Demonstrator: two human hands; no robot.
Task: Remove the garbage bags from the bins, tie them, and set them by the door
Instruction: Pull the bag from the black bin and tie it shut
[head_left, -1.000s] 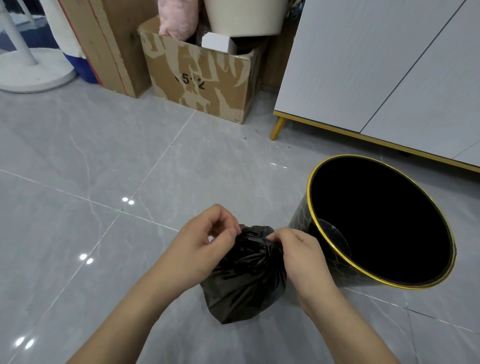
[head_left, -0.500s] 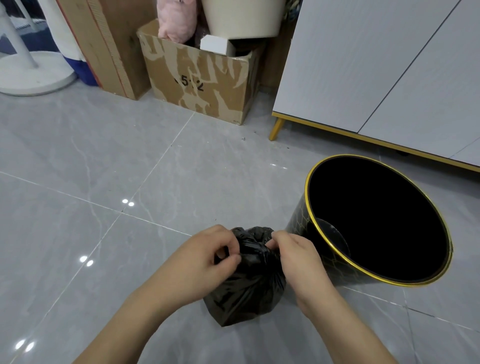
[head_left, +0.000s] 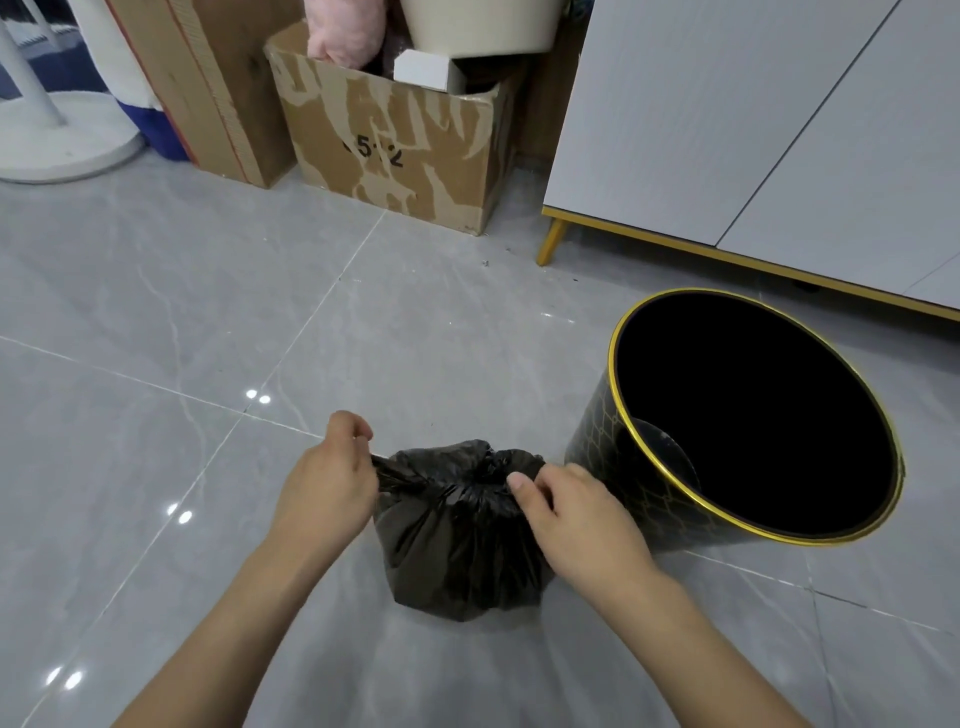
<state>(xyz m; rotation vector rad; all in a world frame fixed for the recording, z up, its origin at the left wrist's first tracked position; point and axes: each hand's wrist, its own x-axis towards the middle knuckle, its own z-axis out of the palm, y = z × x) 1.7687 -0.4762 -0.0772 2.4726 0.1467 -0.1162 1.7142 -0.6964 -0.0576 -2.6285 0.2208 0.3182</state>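
A small black garbage bag (head_left: 457, 540) sits on the grey tiled floor, its neck gathered into a knot on top. My left hand (head_left: 327, 488) grips one twisted end of the bag's top, stretched out to the left. My right hand (head_left: 576, 514) pinches the other end at the right side of the knot. Just to the right stands a black bin with a gold rim (head_left: 623, 483); its inside is dark and shows no bag.
A torn cardboard box (head_left: 395, 150) holding a white container and a pink item stands at the back. A grey cabinet on gold legs (head_left: 727, 124) runs along the right. A white round stand base (head_left: 67, 140) is at far left. Grey floor lies to the left.
My hands have moved apart, drawing the bag's two top ends outward to left and right. The knot now looks tighter and the bag sits lower in view.
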